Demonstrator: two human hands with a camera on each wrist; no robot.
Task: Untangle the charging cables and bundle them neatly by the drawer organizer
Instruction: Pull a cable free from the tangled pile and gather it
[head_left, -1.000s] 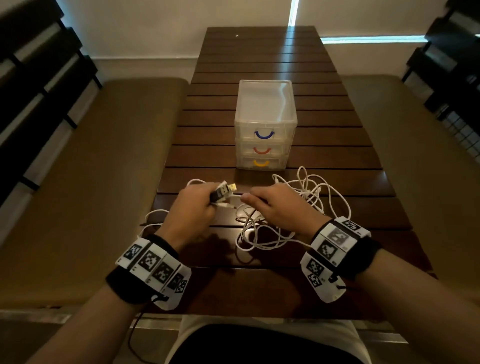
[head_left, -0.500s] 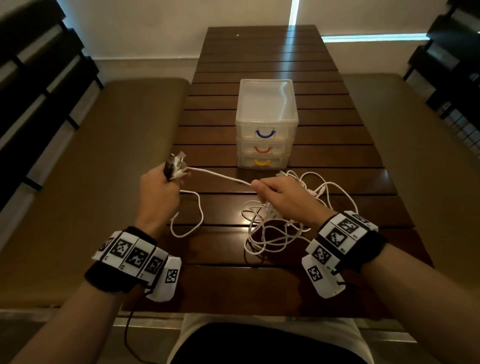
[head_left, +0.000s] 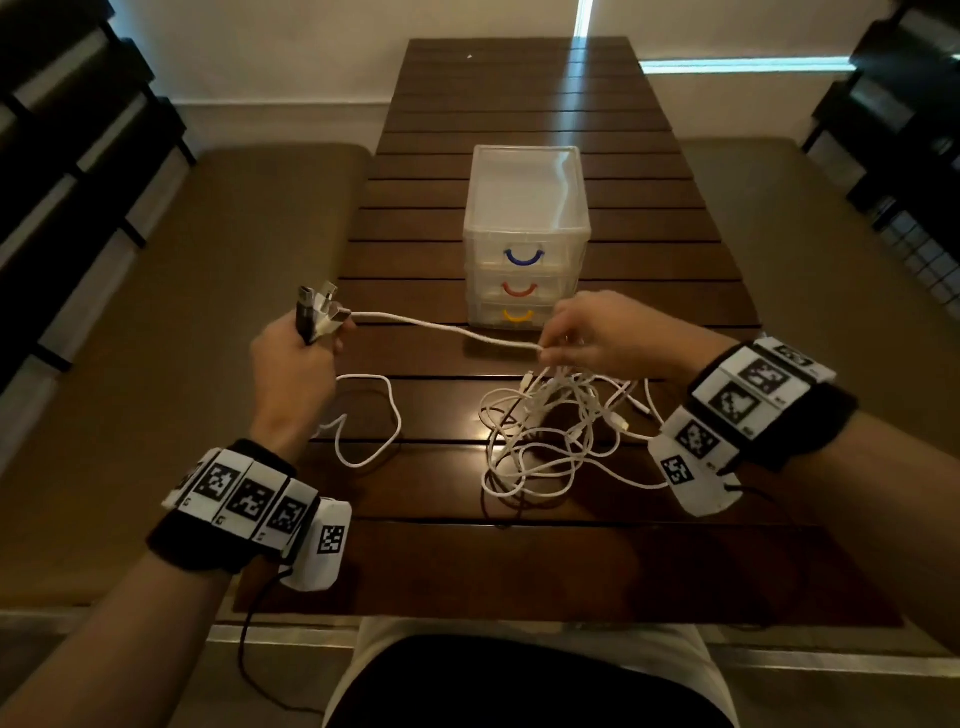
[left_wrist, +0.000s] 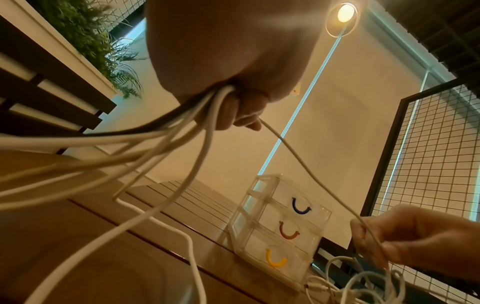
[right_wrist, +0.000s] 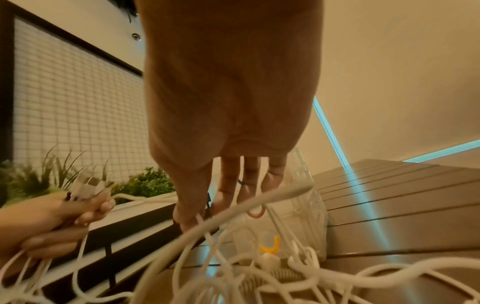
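Note:
My left hand (head_left: 296, 358) is raised over the table's left edge, gripping several cable plug ends (head_left: 319, 312), white ones and a black one. A white cable (head_left: 441, 330) runs taut from that fist to my right hand (head_left: 592, 338), which pinches it in front of the clear drawer organizer (head_left: 527, 228). Below the right hand hangs and lies the tangle of white cables (head_left: 550, 436). In the left wrist view several cables (left_wrist: 166, 133) leave the left fist (left_wrist: 233, 98). In the right wrist view the right fingertips (right_wrist: 192, 218) pinch a thin cable over the tangle (right_wrist: 259, 271).
The organizer has three drawers with blue, red and yellow handles and stands mid-table on dark wooden slats (head_left: 519, 104). Padded benches (head_left: 171, 338) flank the table on both sides. A loose cable loop (head_left: 369, 421) lies left of the tangle.
My left hand has pulled the plug ends up and to the left, away from the right hand. The cable between the hands has drawn out longer, and the right hand has lifted toward the organizer.

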